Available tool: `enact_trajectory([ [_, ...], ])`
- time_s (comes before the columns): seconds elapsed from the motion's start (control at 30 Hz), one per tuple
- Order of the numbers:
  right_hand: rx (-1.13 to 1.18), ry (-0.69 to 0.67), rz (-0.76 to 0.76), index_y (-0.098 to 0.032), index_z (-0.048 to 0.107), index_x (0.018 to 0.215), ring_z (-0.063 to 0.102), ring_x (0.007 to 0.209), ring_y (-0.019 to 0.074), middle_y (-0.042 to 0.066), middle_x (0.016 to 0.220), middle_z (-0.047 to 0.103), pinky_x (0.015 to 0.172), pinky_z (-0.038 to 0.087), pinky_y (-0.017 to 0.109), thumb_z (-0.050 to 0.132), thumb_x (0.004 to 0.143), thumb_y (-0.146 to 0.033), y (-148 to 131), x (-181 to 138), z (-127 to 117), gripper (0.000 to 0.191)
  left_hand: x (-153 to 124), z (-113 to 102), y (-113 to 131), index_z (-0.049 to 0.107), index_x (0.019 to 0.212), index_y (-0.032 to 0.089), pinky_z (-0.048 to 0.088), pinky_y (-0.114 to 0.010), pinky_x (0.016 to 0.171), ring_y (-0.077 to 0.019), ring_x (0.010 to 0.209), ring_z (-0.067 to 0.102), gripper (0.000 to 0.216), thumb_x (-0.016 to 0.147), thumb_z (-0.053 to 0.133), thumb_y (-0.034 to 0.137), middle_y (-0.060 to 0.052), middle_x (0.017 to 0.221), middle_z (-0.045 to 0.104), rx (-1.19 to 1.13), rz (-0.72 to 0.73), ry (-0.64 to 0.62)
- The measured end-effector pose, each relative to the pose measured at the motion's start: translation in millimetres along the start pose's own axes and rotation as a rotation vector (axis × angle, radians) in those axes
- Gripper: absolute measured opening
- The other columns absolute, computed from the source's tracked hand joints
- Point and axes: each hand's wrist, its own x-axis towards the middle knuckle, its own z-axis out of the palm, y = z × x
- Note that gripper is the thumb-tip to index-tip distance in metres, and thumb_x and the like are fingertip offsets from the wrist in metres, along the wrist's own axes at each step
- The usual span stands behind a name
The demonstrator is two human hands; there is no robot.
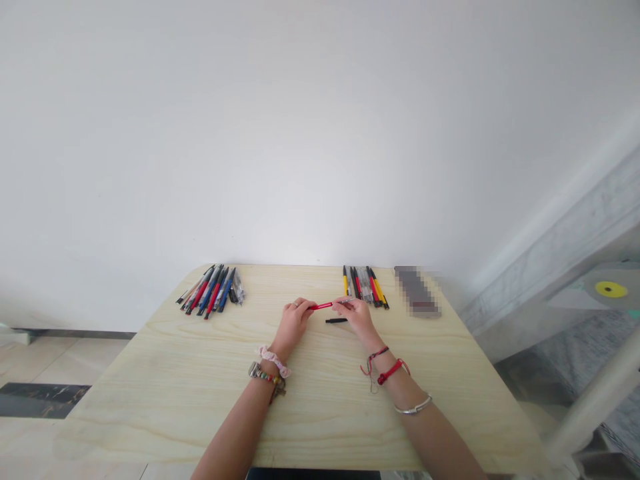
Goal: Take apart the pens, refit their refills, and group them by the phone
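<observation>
Between my hands, over the middle of the table, a red pen barrel (323,306) lies nearly level. My left hand (296,319) pinches its left end. On the other side, the fingers of my right hand (357,316) are closed on a thin greyish pen piece (344,301) that meets the barrel's right end; whether it sits inside the barrel I cannot tell. Just below my right fingertips a short black pen part (335,321) rests on the table, its right end partly covered by the hand.
A pile of red, blue and black pens (213,290) lies at the table's back left. Yellow, red and clear pens (366,287) form another group at the back right. Beside them is a blurred dark flat object (417,291). A white wall (320,133) rises behind the wooden table (320,400).
</observation>
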Motion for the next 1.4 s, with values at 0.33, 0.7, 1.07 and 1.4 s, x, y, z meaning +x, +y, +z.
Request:
enact_trajectory([
  [0.33, 0.054, 0.04, -0.014, -0.017, 0.06, 0.072, 0.053, 0.053, 0.0112, 0.0, 0.061, 0.06, 0.052, 0.043, 0.025, 0.065, 0.057, -0.03, -1.4, 0.3, -0.8, 0.021, -0.1, 1.1, -1.1, 0.056, 0.09, 0.019, 0.039, -0.029, 0.075, -0.0133, 0.079, 0.054, 0.018, 0.082, 0.039, 0.019, -0.003, 0.084, 0.059, -0.031, 0.018, 0.034],
  [0.7, -0.017, 0.022, -0.049, -0.016, 0.059, 0.063, 0.053, 0.058, 0.013, 0.001, 0.062, 0.059, 0.055, 0.043, 0.026, 0.065, 0.057, -0.031, -0.1, 1.6, -0.6, 0.016, -0.5, 0.7, -2.5, 0.056, 0.089, 0.018, 0.039, -0.029, 0.073, -0.0136, 0.078, 0.053, 0.019, 0.082, 0.039, 0.019, -0.004, 0.082, 0.058, -0.012, 0.059, 0.035],
  [1.07, -0.04, 0.011, -0.078, -0.016, 0.06, 0.062, 0.051, 0.054, 0.0121, 0.0, 0.058, 0.057, 0.051, 0.042, 0.025, 0.065, 0.058, -0.032, 1.8, 0.4, 1.3, 0.018, -3.4, 0.8, -0.4, 0.057, 0.089, 0.019, 0.038, -0.029, 0.074, -0.0137, 0.078, 0.054, 0.02, 0.08, 0.04, 0.015, -0.003, 0.083, 0.059, -0.005, 0.066, 0.016],
  [1.4, 0.023, 0.016, -0.057, -0.016, 0.062, 0.07, 0.053, 0.058, 0.0136, 0.001, 0.062, 0.059, 0.055, 0.044, 0.027, 0.066, 0.056, -0.036, 5.5, 4.7, -5.0, 0.025, -0.8, 1.7, 4.8, 0.056, 0.089, 0.018, 0.04, -0.028, 0.071, -0.0136, 0.075, 0.053, 0.02, 0.08, 0.038, 0.016, -0.004, 0.08, 0.058, -0.084, 0.059, 0.046],
])
